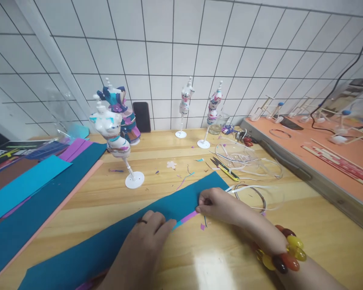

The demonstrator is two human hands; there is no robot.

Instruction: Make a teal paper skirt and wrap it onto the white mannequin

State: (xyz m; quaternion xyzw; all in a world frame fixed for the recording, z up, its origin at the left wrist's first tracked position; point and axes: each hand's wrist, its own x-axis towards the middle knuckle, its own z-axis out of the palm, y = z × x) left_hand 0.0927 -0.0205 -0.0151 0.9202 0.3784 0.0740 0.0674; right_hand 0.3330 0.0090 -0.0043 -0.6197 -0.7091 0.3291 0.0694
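A long teal sheet [199,191], paper or thin foam, lies slantwise across the wooden table. Along its near edge runs a narrow purple and light blue strip [189,216], partly hidden between my hands. My left hand [148,237] rests on the sheet with its fingers laid over it, the thumb near the blue end of the strip. My right hand [216,203] pinches the strip's purple end at the sheet's edge; the exact grip is hidden by the fingers. Yellow-handled snips [226,169] lie beyond my right hand.
White mini dress forms [110,129] stand at the back, one dressed in coloured pieces [128,121]. Coloured sheets [27,181] are stacked left. A phone [142,117] leans on the tiled wall. Clear tape loops [242,155] and scraps lie right, beside a raised orange surface [329,141].
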